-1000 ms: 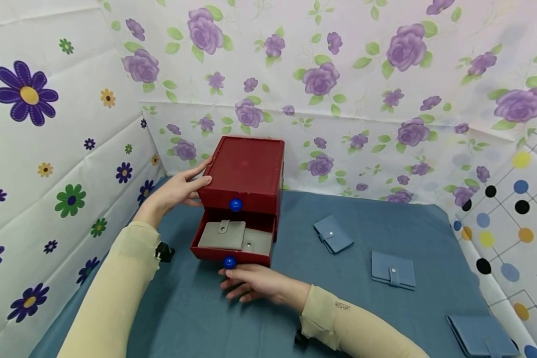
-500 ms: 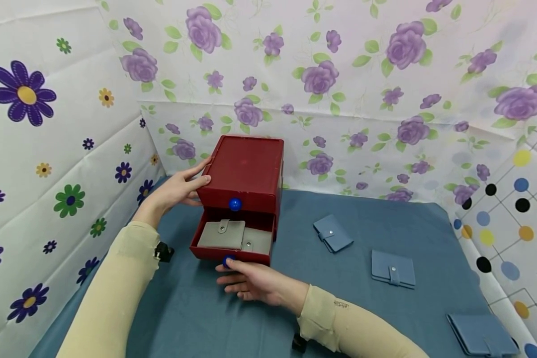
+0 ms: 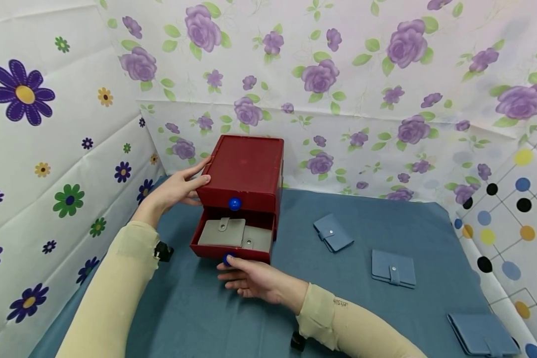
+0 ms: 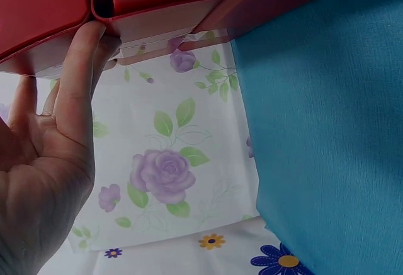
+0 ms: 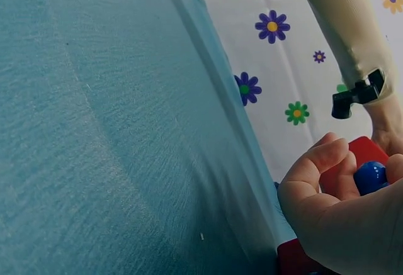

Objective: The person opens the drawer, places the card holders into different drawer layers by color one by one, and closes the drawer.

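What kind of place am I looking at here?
Probably a makeshift booth: patterned sheets line three sides of a blue cloth, and a red drawer unit stands on it.

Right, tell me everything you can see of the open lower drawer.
The lower drawer is red, plastic-looking and open-topped, with a round blue knob on its front. It juts partly out of the red box, holding at least two gray snap-tab wallets. The right hand pinches its knob.

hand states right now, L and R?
Left hand: open, against the left side of the red box.
Right hand: closed, pinching the blue knob of the lower drawer.
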Demonstrator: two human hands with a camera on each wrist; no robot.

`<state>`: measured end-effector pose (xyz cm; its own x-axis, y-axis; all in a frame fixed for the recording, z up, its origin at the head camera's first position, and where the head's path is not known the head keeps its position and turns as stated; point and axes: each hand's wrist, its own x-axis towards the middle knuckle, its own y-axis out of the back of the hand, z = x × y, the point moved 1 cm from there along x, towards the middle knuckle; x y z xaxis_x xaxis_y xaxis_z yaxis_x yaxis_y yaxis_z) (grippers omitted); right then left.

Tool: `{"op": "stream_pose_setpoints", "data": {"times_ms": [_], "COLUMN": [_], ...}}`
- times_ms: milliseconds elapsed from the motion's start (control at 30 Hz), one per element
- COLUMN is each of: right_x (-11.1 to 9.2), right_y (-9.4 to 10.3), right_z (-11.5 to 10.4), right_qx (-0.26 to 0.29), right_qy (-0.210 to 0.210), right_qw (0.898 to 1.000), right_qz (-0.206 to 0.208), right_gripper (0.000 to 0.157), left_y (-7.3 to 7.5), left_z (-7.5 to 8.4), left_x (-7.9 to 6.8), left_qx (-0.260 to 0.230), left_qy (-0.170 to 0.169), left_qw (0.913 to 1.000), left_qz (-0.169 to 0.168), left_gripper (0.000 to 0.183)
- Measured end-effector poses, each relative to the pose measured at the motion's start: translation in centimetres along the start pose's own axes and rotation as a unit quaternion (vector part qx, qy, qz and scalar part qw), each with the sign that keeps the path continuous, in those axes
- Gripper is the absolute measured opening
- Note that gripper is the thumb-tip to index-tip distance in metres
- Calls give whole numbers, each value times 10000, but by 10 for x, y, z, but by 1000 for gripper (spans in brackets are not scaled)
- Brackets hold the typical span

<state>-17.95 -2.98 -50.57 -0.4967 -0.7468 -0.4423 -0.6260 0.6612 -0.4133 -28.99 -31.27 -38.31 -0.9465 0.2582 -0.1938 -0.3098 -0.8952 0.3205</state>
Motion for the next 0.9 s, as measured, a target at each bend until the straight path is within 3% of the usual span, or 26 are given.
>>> {"op": "stream_pose_setpoints", "data": {"times_ms": [533, 900], "right_x": [8, 25], "right_y": [1, 16], "right_z": [-7, -23], "right_qx": [340, 538], "right_qy": [429, 787], "right_qw": [9981, 9935], "right_qz": [298, 630], "right_gripper": [56, 58], "left_y": [-1, -2], "left_z": [1, 2], "left_x": [-1, 0], "left_qx": [-47, -119], "left_qy": [16, 25], "left_qw": [10000, 9999], "left_qz": [38, 28], "left_gripper": [74, 73]}}
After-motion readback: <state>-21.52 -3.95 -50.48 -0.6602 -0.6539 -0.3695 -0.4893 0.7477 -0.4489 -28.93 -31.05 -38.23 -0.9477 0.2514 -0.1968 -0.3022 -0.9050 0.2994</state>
